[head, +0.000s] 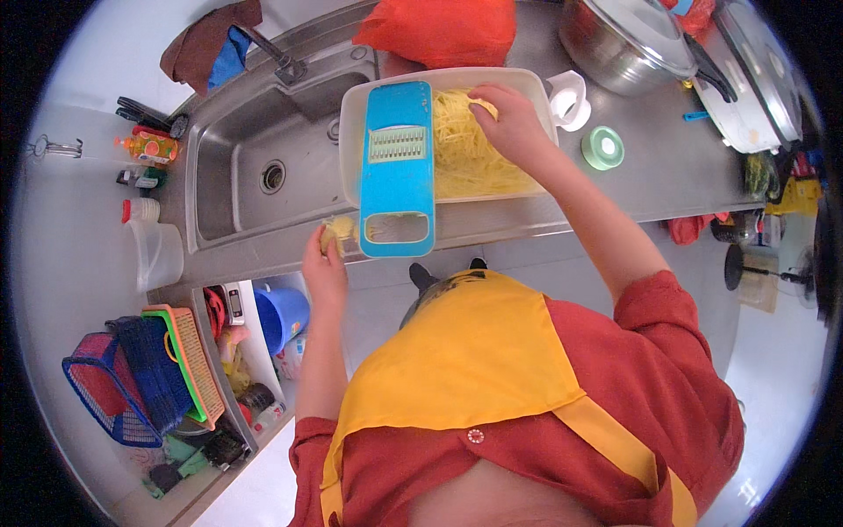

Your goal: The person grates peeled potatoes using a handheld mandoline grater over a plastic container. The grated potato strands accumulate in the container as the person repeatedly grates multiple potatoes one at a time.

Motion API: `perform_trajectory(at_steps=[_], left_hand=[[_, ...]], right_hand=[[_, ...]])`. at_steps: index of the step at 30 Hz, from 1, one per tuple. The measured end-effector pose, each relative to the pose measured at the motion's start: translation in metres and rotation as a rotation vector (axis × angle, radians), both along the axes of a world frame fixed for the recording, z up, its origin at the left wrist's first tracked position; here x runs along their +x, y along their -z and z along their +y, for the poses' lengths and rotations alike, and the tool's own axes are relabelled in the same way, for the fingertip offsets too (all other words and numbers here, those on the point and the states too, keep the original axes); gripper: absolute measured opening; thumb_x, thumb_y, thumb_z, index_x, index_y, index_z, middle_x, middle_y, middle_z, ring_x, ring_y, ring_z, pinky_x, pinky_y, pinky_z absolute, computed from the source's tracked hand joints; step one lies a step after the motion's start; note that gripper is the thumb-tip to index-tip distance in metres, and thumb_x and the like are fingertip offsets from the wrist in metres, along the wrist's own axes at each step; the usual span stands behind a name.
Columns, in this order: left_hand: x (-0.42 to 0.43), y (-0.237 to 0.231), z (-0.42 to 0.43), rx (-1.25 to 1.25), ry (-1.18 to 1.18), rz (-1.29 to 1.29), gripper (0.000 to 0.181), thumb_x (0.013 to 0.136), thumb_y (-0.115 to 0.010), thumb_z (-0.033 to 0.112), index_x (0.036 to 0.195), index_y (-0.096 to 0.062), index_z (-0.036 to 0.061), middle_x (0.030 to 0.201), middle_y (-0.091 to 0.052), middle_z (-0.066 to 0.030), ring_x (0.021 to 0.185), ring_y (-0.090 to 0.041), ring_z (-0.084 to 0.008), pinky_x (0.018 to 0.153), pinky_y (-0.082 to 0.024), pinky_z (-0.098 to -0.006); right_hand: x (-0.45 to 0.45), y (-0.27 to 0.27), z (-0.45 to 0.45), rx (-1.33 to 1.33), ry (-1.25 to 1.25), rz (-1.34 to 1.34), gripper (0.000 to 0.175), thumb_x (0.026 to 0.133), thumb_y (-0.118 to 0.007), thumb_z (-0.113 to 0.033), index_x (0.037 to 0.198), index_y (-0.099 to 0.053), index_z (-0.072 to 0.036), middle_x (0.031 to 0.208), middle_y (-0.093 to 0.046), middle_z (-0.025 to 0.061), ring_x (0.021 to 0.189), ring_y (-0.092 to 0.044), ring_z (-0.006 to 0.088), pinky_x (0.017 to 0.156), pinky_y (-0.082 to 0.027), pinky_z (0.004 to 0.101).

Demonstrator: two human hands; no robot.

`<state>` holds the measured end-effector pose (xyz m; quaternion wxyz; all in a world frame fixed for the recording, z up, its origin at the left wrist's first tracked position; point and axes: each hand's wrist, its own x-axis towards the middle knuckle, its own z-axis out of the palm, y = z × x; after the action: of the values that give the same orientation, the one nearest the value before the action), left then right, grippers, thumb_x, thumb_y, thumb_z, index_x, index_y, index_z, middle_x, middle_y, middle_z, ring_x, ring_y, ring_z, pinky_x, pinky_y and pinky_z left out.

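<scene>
A blue mandoline grater (pixel 398 184) with a toothed metal plate lies across the left part of a white plastic tub (pixel 349 138). Pale yellow shreds, apparently potato (pixel 454 178), fill the tub to the right of the grater. Over these shreds is my right hand (pixel 512 128), its thumb and fingers apart with nothing seen between them; whether the fingertips touch the shreds is unclear. My left hand (pixel 325 270) grips a pale yellow vegetable piece (pixel 337 232) with ragged shreds on it, at the counter's front edge, left of the grater's handle opening.
A steel sink (pixel 224 197) with a faucet (pixel 286 66) lies left of the tub. Behind the tub sits a red plastic bag (pixel 441 33). A green roll of tape (pixel 602 148), a white plastic item (pixel 571 105) and a lidded steel pot (pixel 625 53) stand to the right.
</scene>
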<state>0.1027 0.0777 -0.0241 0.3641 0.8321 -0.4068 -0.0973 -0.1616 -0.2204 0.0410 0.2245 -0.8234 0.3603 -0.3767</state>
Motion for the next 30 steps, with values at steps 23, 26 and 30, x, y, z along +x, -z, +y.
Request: perform_trajectory(at_steps=[23, 26, 30], left_hand=[[-0.01, -0.103, -0.039, -0.134, 0.303, 1.182, 0.024, 0.096, -0.058, 0.006, 0.119, -0.062, -0.0016, 0.094, -0.075, -0.0133, 0.076, -0.067, -0.0153, 0.062, -0.053, -0.0267], [0.005, -0.134, -0.025, -0.202, 0.315, 1.074, 0.024, 0.096, -0.058, 0.006, 0.118, -0.062, -0.0028, 0.093, -0.074, -0.0138, 0.075, -0.068, -0.0171, 0.064, -0.054, -0.0275], [0.018, -0.158, -0.01, -0.328, 0.315, 0.998, 0.024, 0.096, -0.058, 0.006, 0.117, -0.06, -0.0044, 0.092, -0.074, -0.0153, 0.076, -0.069, -0.0182, 0.065, -0.056, -0.0285]], right_hand=[[0.02, 0.006, 0.006, 0.083, -0.176, 0.453, 0.055, 0.092, -0.069, -0.038, 0.14, -0.062, -0.011, 0.149, -0.053, 0.0209, 0.134, -0.054, 0.0389, 0.112, -0.044, 0.0477], [0.038, 0.01, 0.007, 0.099, -0.25, 0.526, 0.058, 0.091, -0.071, -0.036, 0.143, -0.059, -0.014, 0.154, -0.049, 0.0197, 0.136, -0.052, 0.0377, 0.113, -0.042, 0.0478], [0.038, 0.006, 0.008, 0.014, -0.476, 0.713, 0.058, 0.087, -0.073, -0.03, 0.142, -0.06, -0.018, 0.154, -0.05, 0.0146, 0.14, -0.049, 0.0337, 0.115, -0.039, 0.0497]])
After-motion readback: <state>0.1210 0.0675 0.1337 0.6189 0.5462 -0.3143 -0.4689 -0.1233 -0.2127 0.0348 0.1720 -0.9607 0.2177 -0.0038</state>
